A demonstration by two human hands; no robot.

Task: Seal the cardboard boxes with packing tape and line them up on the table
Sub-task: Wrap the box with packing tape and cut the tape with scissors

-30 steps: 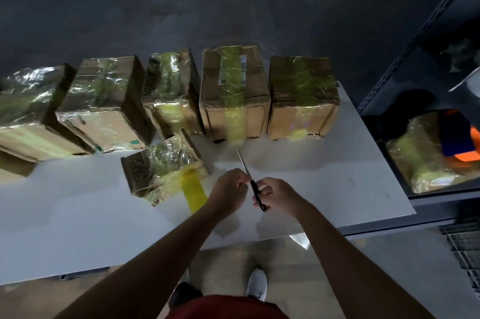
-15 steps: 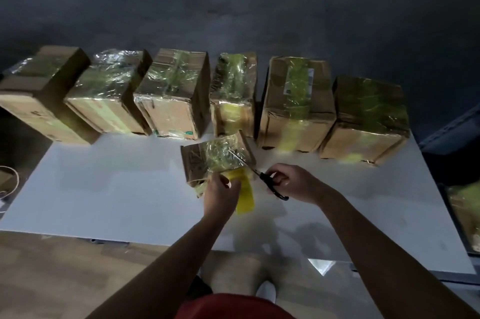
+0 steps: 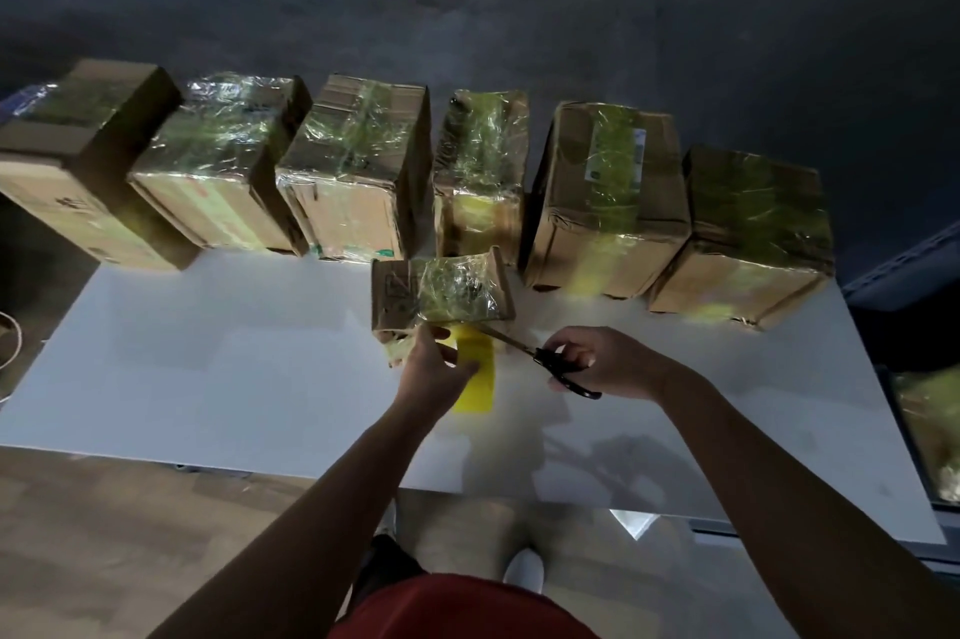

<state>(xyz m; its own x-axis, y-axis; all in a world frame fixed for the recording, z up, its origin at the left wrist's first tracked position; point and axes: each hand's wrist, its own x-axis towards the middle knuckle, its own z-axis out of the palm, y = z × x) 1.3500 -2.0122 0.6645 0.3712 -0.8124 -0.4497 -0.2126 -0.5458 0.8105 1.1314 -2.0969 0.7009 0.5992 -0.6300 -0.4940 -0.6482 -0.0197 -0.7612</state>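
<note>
A small cardboard box [image 3: 397, 294], its top wrapped in shiny tape, stands on the white table [image 3: 208, 368] in front of a row of several taped boxes [image 3: 602, 201]. A yellow strip of tape [image 3: 475, 386] hangs from the small box's near side onto the table. My left hand [image 3: 434, 368] pinches the strip close to the box. My right hand [image 3: 605, 360] grips black-handled scissors [image 3: 550, 360], and their blades reach the strip just below the box's edge.
The row of taped boxes runs along the table's far edge, the leftmost [image 3: 78, 160] overhanging the left end. A dark shelf unit [image 3: 914, 378] with a wrapped parcel stands at the right. Wooden floor lies below the near edge, with my shoes [image 3: 524, 571] under it.
My view swung left, bringing more boxes into sight. My left hand went from beside the scissors to pinching the yellow strip, and the right hand brought the blades up to it.
</note>
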